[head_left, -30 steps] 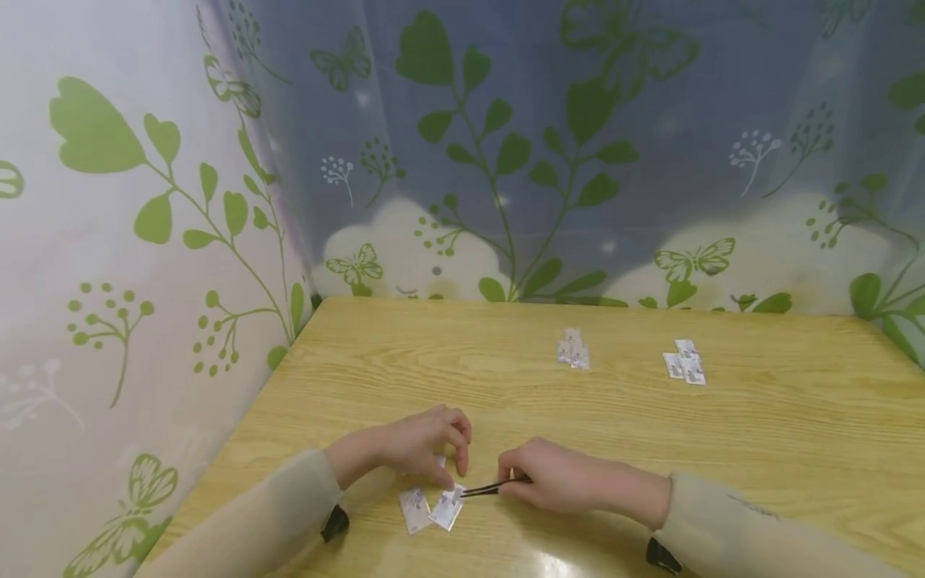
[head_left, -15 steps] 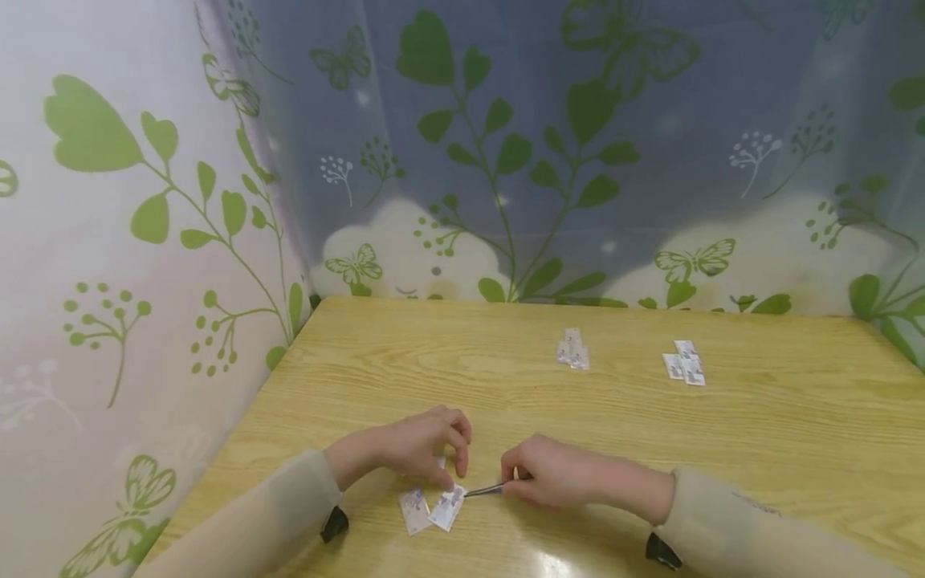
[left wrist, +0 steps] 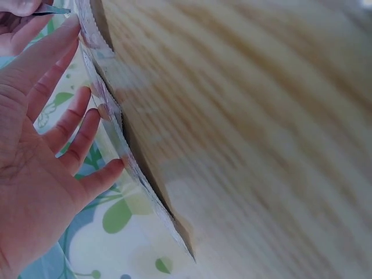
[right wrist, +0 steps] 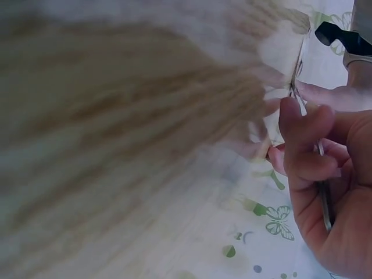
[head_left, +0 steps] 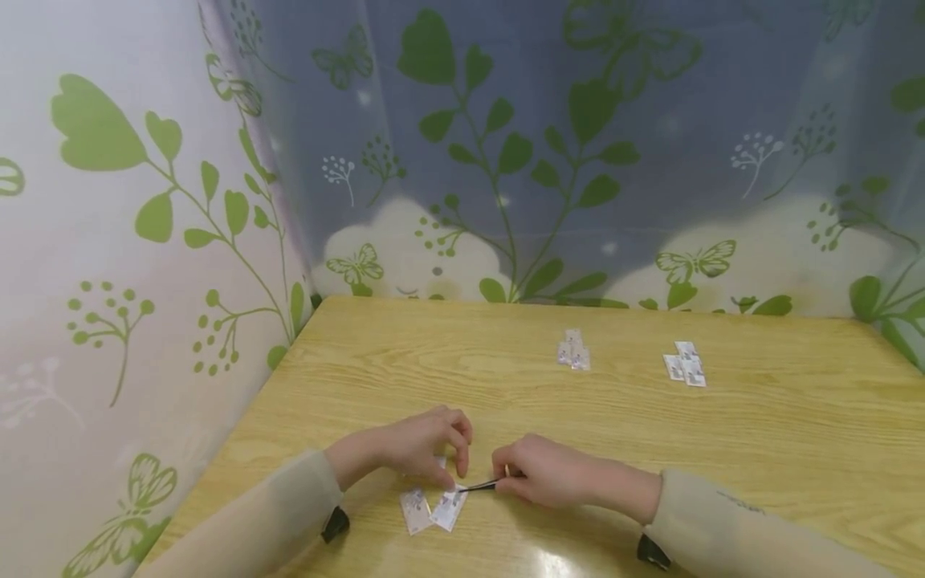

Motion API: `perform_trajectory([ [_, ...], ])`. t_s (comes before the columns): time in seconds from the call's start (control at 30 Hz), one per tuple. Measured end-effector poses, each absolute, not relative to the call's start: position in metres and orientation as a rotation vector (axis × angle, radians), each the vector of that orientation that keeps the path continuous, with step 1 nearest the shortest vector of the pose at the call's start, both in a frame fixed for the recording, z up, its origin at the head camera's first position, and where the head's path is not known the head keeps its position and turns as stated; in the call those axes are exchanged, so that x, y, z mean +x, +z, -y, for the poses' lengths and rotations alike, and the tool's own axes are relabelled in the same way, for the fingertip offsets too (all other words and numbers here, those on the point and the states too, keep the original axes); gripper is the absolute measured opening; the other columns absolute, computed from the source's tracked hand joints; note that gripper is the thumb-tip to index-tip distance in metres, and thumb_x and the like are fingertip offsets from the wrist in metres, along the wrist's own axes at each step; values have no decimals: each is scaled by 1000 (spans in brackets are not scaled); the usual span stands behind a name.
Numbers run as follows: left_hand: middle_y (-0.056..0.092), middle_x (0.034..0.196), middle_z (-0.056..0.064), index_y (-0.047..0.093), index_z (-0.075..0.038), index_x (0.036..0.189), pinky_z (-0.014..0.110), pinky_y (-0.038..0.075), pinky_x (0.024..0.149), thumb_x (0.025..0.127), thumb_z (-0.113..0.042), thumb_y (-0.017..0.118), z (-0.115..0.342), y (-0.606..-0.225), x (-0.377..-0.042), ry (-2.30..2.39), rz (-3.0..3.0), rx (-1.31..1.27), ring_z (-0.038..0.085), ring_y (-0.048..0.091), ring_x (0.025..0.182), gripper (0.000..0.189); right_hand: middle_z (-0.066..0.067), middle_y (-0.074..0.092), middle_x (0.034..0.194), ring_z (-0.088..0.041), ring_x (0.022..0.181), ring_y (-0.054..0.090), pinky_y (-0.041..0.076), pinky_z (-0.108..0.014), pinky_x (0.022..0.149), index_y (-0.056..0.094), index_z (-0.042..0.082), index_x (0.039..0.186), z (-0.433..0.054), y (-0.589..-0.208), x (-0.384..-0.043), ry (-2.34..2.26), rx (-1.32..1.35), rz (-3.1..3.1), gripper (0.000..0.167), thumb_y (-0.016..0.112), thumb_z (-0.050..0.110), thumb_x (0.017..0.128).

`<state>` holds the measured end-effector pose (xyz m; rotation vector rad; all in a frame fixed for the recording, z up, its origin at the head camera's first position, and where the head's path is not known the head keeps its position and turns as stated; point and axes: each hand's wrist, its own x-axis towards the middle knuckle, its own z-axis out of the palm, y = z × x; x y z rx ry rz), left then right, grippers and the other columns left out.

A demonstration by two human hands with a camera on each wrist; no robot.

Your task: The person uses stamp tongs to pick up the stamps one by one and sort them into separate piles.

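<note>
Bench (head_left: 347, 385), toward its left edge: flat, pale left packet (head_left: 415, 512) and right packet (head_left: 450, 510), purplish print, lower corners meeting | my left hand (head_left: 421, 441): fingers spread, thumb at right packet's upper corner | my right hand (head_left: 547, 472): fingers pinching tweezers (head_left: 480, 486), tips at that packet | broad wood onward | pinkish cluster (head_left: 574, 353), white cluster (head_left: 688, 368) toward far edge

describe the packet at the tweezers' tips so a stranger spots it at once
On the near side of the table, find the left hand. Of the two packets nearer still, take the right one: only it has the tweezers' tips at its upper edge.
</note>
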<state>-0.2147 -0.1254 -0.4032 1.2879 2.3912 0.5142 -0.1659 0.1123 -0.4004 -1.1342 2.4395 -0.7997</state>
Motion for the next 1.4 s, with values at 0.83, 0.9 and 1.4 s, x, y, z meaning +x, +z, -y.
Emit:
perform_trajectory([
  [0.83,59,107,-7,72,-15,96,30,44,93,85,-18,76,76,-396,-241,751,-2404,1367,11,55,103,13,11,43,58,-2,50,35,33,-23,48,61,12,89,-199,-380,-187,-813,-1007,-2709,7,61,13,96],
  [0.9,60,106,-6,72,-14,98,27,45,90,85,-19,76,68,-396,-244,724,-2403,1399,11,56,100,15,11,44,58,-2,50,36,34,-24,48,61,12,89,-207,-383,-190,-808,-966,-2739,7,61,13,96],
  [1.4,56,104,-5,74,-19,105,19,43,78,90,-23,70,46,-404,-251,438,-2408,1406,8,52,91,16,10,41,57,-3,50,34,32,-23,48,61,15,85,-221,-399,-202,-757,-910,-2774,10,63,11,94],
])
